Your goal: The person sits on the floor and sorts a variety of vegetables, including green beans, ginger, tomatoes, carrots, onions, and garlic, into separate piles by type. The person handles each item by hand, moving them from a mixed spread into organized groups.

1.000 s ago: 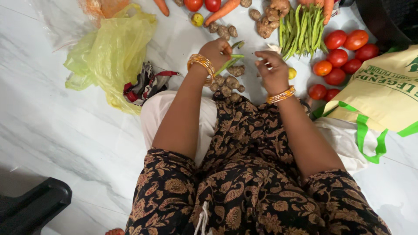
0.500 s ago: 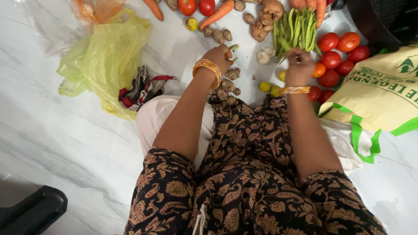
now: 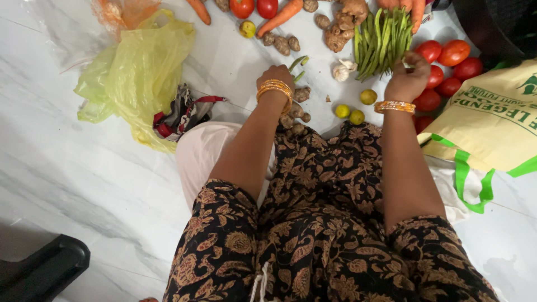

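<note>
I sit on a white marble floor with vegetables spread in front of me. My left hand [image 3: 276,75] is closed around a few green beans [image 3: 298,61] that stick out past its fingers. My right hand [image 3: 411,75] is at the right edge of a pile of green beans [image 3: 383,39], fingers pinched on a bean there. Red tomatoes [image 3: 447,61] lie just right of that hand. Small brown tubers [image 3: 296,109] lie under my left wrist. Three small yellow-green limes [image 3: 358,106] sit between my arms.
A yellow plastic bag [image 3: 140,72] and a patterned cloth pouch [image 3: 182,112] lie at the left. Carrots [image 3: 279,17], ginger [image 3: 341,28] and garlic [image 3: 341,71] lie along the top. A yellow-and-green shopping bag [image 3: 492,123] is at the right, a black object [image 3: 45,268] at bottom left.
My right hand has moved from the middle, near my left hand, out to the right edge of the bean pile. My left hand stays put with its beans.
</note>
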